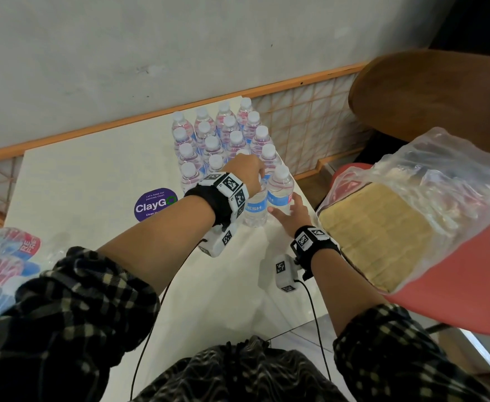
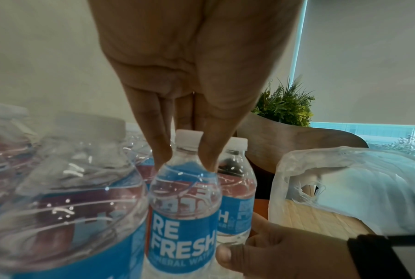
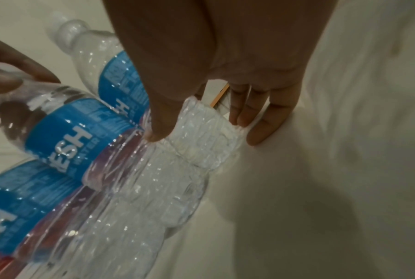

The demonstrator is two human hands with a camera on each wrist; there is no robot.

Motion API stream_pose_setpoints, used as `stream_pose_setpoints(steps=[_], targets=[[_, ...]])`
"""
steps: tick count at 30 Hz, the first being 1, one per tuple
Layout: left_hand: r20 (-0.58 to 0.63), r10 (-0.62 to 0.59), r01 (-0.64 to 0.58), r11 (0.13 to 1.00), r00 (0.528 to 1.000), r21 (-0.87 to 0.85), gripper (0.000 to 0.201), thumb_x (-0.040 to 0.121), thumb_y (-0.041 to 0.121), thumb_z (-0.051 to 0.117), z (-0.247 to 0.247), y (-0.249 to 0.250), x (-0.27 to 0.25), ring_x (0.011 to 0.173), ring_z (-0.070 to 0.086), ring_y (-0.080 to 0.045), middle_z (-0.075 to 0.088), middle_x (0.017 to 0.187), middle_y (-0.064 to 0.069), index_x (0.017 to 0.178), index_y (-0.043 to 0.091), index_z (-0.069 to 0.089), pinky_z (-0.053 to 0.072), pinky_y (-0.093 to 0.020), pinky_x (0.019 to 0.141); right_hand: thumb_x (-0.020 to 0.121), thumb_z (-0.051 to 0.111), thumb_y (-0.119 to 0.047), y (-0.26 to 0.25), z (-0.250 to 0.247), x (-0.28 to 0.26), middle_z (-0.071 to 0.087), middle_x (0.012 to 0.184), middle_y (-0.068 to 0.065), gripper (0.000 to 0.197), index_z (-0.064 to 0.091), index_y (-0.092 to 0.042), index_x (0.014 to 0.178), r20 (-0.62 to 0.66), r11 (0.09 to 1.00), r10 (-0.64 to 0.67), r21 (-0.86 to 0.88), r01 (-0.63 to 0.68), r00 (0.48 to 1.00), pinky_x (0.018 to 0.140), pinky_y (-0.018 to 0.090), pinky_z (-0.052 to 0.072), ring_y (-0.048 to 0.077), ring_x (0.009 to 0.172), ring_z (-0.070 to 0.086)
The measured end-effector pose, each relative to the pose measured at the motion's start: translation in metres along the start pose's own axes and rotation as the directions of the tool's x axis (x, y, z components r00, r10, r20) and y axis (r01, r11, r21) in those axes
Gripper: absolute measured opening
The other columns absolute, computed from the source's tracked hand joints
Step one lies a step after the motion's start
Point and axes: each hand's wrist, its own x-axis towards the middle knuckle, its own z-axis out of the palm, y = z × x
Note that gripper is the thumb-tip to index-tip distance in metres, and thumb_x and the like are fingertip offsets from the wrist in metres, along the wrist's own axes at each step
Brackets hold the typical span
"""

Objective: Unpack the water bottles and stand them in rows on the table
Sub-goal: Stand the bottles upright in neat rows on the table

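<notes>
Several clear water bottles (image 1: 223, 137) with white caps stand in rows at the far right of the white table (image 1: 93, 184). My left hand (image 1: 249, 169) pinches the neck of a blue-labelled bottle (image 1: 256, 210) at the near end of the rows. The left wrist view shows my left hand's fingertips (image 2: 162, 158) just under its cap on that bottle (image 2: 182, 217). My right hand (image 1: 287, 208) is open at the base of the neighbouring bottle (image 1: 280, 190) by the table's right edge. In the right wrist view, thumb and straight fingers (image 3: 240, 113) flank that base (image 3: 201, 136).
A shrink-wrapped pack of bottles (image 1: 3, 256) lies at the table's left edge. A purple ClayGo sticker (image 1: 156, 204) marks the tabletop. To the right stands a red chair (image 1: 455, 285) holding a plastic bag (image 1: 426, 181). Behind it is a wooden chair back (image 1: 441, 91).
</notes>
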Motion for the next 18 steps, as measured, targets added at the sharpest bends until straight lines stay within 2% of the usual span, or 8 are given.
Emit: stream_pose_setpoints(steps=[4, 7, 10, 12, 13, 16, 18], targets=[[0.007, 0.005, -0.005, 1.000, 1.000, 0.005, 0.027, 0.086, 0.010, 0.061, -0.002, 0.000, -0.002, 0.107, 0.058, -0.028, 0.063, 0.115, -0.011, 0.113, 0.009, 0.065, 0.042, -0.028, 0.078, 0.079, 0.070, -0.044, 0.001, -0.009, -0.003, 0.043, 0.129, 0.010, 0.074, 0.034, -0.024, 0.139, 0.047, 0.998, -0.054, -0.016, 0.054, 0.997, 0.100, 0.043, 0.043, 0.028, 0.115, 0.050], [0.008, 0.005, -0.005, 1.000, 1.000, 0.013, 0.026, 0.086, 0.009, 0.060, -0.001, 0.002, -0.003, 0.106, 0.058, -0.028, 0.063, 0.114, -0.012, 0.112, 0.009, 0.065, 0.041, -0.028, 0.077, 0.086, 0.064, -0.035, 0.005, -0.019, -0.008, 0.042, 0.135, 0.005, 0.063, 0.035, -0.024, 0.141, 0.140, 0.994, -0.110, 0.036, 0.105, 0.984, 0.097, 0.042, 0.047, 0.024, 0.116, 0.050], [0.004, -0.003, 0.003, 1.000, 1.000, 0.001, 0.025, 0.087, 0.008, 0.058, 0.000, 0.002, -0.003, 0.105, 0.058, -0.029, 0.063, 0.113, -0.013, 0.110, 0.008, 0.065, 0.041, -0.029, 0.076, 0.092, 0.058, -0.030, 0.011, -0.028, -0.012, 0.041, 0.146, -0.001, 0.066, 0.022, -0.034, 0.146, 0.208, 0.991, -0.134, 0.054, 0.125, 0.969, 0.103, 0.047, 0.043, 0.024, 0.126, 0.047], [0.004, -0.002, 0.002, 1.000, 1.000, -0.002, 0.025, 0.087, 0.008, 0.057, -0.001, 0.002, -0.003, 0.105, 0.058, -0.029, 0.064, 0.113, -0.013, 0.111, 0.008, 0.065, 0.043, -0.030, 0.078, 0.089, 0.062, -0.027, 0.009, -0.028, -0.015, 0.034, 0.151, 0.001, 0.075, 0.015, -0.035, 0.147, 0.185, 0.987, -0.099, 0.140, 0.074, 0.978, 0.104, 0.050, 0.042, 0.027, 0.131, 0.043], [0.005, 0.000, 0.000, 1.000, 1.000, 0.000, 0.026, 0.087, 0.008, 0.057, -0.001, 0.002, -0.002, 0.106, 0.058, -0.029, 0.064, 0.114, -0.014, 0.111, 0.008, 0.065, 0.044, -0.031, 0.079, 0.086, 0.067, -0.028, 0.007, -0.026, -0.015, 0.032, 0.150, 0.004, 0.079, 0.016, -0.033, 0.146, 0.148, 0.980, -0.078, 0.195, 0.048, 0.986, 0.105, 0.049, 0.041, 0.028, 0.132, 0.041], [0.001, 0.000, 0.000, 1.000, 1.000, 0.012, 0.027, 0.087, 0.009, 0.060, 0.000, 0.004, -0.002, 0.107, 0.058, -0.029, 0.063, 0.115, -0.013, 0.113, 0.010, 0.065, 0.044, -0.030, 0.080, 0.076, 0.076, -0.033, -0.004, -0.020, -0.018, 0.041, 0.141, 0.007, 0.077, 0.028, -0.026, 0.136, 0.016, 0.954, -0.113, 0.281, 0.104, 0.993, 0.106, 0.045, 0.041, 0.027, 0.127, 0.045], [-0.004, -0.003, 0.003, 1.000, 1.000, 0.014, 0.027, 0.087, 0.010, 0.061, -0.001, 0.004, -0.002, 0.108, 0.058, -0.029, 0.063, 0.116, -0.013, 0.113, 0.010, 0.065, 0.044, -0.030, 0.081, 0.078, 0.075, -0.029, -0.010, -0.018, -0.020, 0.045, 0.138, 0.006, 0.071, 0.033, -0.024, 0.135, -0.001, 0.946, -0.144, 0.294, 0.138, 0.990, 0.105, 0.042, 0.042, 0.024, 0.125, 0.048]])
